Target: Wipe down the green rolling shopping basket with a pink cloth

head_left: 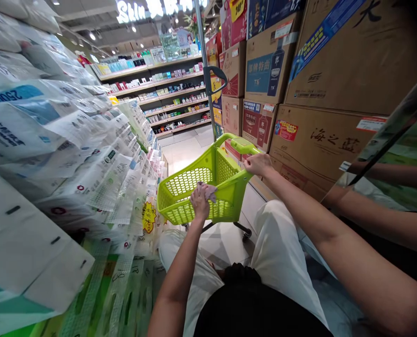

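Observation:
A lime-green shopping cart (225, 213) on dark wheels stands in front of my knees, its basket pierced with rows of holes. My left hand (200, 201) is closed on a greyish-pink cloth (210, 191) at the upper rim of the basket's near side. My right hand (259, 164) wraps round the cart's handle end at the right, below the green handle bar (241, 144). No goods show inside the part of the basket that I can see.
Packs of wrapped tissue paper (36, 121) are stacked high close on the left. Cardboard cartons (264, 70) rise on the right, beside a reflective panel (387, 164). A metal post (201, 37) stands behind the cart; product shelves (173, 86) line the back.

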### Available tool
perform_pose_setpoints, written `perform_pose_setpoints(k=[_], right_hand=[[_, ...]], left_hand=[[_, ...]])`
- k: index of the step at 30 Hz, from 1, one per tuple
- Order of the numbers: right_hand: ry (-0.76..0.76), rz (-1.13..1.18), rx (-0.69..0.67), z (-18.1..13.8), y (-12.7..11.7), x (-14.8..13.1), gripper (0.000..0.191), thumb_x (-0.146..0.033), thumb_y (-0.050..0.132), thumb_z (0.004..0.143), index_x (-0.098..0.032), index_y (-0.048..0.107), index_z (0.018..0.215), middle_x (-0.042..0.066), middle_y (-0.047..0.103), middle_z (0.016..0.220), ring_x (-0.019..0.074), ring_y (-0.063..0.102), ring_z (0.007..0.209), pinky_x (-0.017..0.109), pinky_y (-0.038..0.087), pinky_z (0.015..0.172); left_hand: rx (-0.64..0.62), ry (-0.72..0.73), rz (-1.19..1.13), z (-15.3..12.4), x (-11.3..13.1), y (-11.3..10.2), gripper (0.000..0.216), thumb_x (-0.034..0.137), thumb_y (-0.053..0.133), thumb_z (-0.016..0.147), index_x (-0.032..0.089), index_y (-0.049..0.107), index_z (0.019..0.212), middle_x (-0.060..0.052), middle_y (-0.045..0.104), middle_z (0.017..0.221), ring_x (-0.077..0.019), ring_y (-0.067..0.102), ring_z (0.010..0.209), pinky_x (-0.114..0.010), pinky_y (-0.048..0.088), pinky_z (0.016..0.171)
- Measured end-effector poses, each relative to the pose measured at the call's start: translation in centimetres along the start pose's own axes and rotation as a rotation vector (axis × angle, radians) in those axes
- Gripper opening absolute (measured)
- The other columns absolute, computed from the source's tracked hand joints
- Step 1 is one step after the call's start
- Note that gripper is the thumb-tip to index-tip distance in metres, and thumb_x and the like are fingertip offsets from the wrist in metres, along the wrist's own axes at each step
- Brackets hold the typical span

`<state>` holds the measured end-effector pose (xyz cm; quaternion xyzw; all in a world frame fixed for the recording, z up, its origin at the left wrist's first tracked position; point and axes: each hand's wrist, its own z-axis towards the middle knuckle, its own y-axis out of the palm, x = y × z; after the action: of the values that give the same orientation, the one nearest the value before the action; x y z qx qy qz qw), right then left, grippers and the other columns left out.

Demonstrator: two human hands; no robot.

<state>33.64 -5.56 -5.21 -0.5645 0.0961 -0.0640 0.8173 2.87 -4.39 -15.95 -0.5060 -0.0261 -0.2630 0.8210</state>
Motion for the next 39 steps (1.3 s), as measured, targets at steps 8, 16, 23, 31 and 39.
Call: perform_pose_setpoints(k=[8, 16, 23, 31, 39], right_hand=[[-0.005, -0.018, 0.039, 0.9, 0.6, 1.9, 0.042, -0.038, 0.047, 0.094, -0.021, 0.083, 0.083, 0.01, 0.08, 0.086, 0.0229, 0.068, 0.075, 0.032, 0.04, 0.063], [-0.281, 0.081, 0.269, -2.4, 3.3, -0.7, 0.048, -0.034, 0.033, 0.105, -0.017, 0.073, 0.085, 0.01, 0.073, 0.085, 0.0219, 0.057, 0.08, 0.039, 0.038, 0.092], [-0.212, 0.064, 0.587, -3.5, 6.9, -2.2, 0.033, -0.028, 0.038, 0.102, -0.022, 0.064, 0.082, 0.009, 0.063, 0.087, 0.0265, 0.049, 0.093, 0.041, 0.03, 0.101], [-0.198, 0.028, 0.539, -2.9, 6.7, -0.9, 0.03, -0.028, 0.04, 0.102, -0.024, 0.063, 0.084, 0.008, 0.062, 0.09, 0.0269, 0.048, 0.096, 0.041, 0.03, 0.103], [-0.155, 0.069, 0.447, -2.7, 7.1, -1.5, 0.03, -0.028, 0.038, 0.1, -0.024, 0.065, 0.087, 0.01, 0.063, 0.094, 0.029, 0.047, 0.099, 0.044, 0.029, 0.103]], left_hand=[[0.018, 0.214, -0.04, -1.1, 1.1, 1.1, 0.051, 0.012, 0.053, 0.092, 0.031, 0.065, 0.137, -0.011, 0.06, 0.139, -0.0298, 0.05, 0.127, -0.044, 0.042, 0.107], [0.107, 0.031, 0.003, -1.3, -3.7, 0.4, 0.046, 0.009, 0.052, 0.088, 0.026, 0.072, 0.126, -0.014, 0.064, 0.129, -0.0325, 0.053, 0.121, -0.048, 0.043, 0.105], [0.243, 0.115, -0.033, -1.1, -0.3, 3.3, 0.049, 0.004, 0.054, 0.085, 0.025, 0.071, 0.127, -0.015, 0.06, 0.134, -0.0315, 0.051, 0.131, -0.05, 0.044, 0.11], [0.305, -0.029, 0.06, -3.5, -8.5, 0.0, 0.043, 0.01, 0.05, 0.092, 0.023, 0.07, 0.127, -0.017, 0.061, 0.136, -0.0327, 0.049, 0.137, -0.055, 0.039, 0.117], [0.294, 0.005, -0.06, -2.9, -2.4, 1.9, 0.044, 0.007, 0.049, 0.088, 0.019, 0.07, 0.124, -0.018, 0.057, 0.141, -0.0331, 0.042, 0.146, -0.06, 0.034, 0.122]])
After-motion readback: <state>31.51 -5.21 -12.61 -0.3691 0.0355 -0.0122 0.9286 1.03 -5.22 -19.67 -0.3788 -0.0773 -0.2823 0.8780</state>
